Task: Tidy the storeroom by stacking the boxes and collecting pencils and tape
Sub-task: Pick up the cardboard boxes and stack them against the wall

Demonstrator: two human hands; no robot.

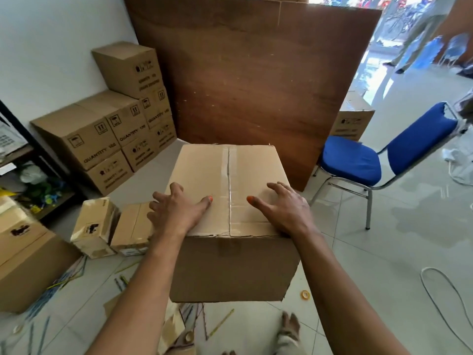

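Cardboard box, taped along its top seam, at frame centre. Left hand laid on the lid's left part, fingers spread and reaching past the left edge; right hand flat on the right part, fingers straight, gripping nothing. Stacked boxes at upper left. Scattered pencils on the floor at lower left. Tape roll just right of the box's lower corner. Blue chair at right.
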